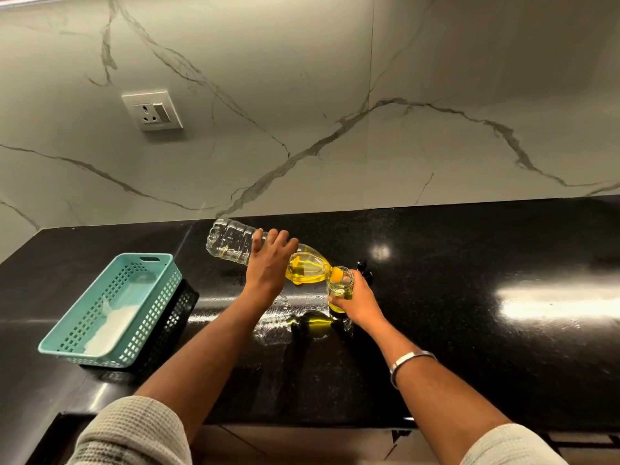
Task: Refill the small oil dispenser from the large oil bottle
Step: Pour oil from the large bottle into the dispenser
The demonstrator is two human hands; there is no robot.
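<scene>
Basket: teal basket (110, 307) on black surface (469, 330), far left.
Left hand (270, 263): grips tilted large oil bottle (265, 251), neck down-right.
Right hand (357, 302): wrapped round small oil dispenser (339, 290) under the bottle's mouth, standing on the surface.

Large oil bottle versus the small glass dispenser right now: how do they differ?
The large oil bottle is tipped nearly flat in the left hand; the small glass dispenser stands upright, gripped by the right hand. The bottle is ribbed plastic and far bigger. Both are clear and hold yellow oil.
</scene>
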